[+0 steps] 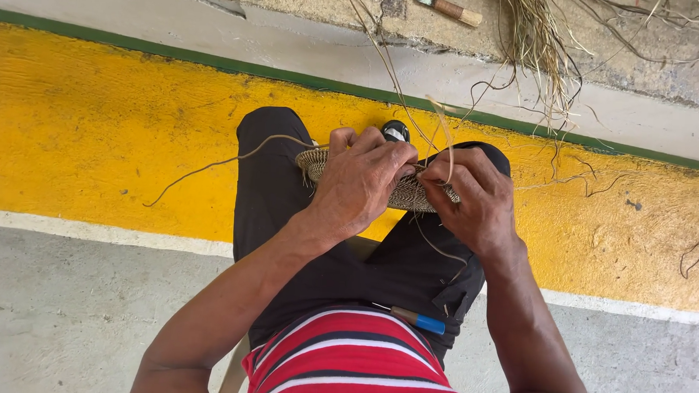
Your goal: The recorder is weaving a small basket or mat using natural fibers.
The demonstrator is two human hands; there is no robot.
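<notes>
While the flat woven basket base (pixel 397 193) rests over the knees, the left hand (pixel 362 181) curls closed over its rim and the right hand (pixel 477 197) pinches a thin fibre strand (pixel 447 130) at its edge; nothing lies in the weave.

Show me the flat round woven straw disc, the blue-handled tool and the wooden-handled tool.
flat round woven straw disc (pixel 413 197): head view, bare lower edge.
blue-handled tool (pixel 426 323): head view, blue handle.
wooden-handled tool (pixel 459 12): head view, wooden handle.
</notes>
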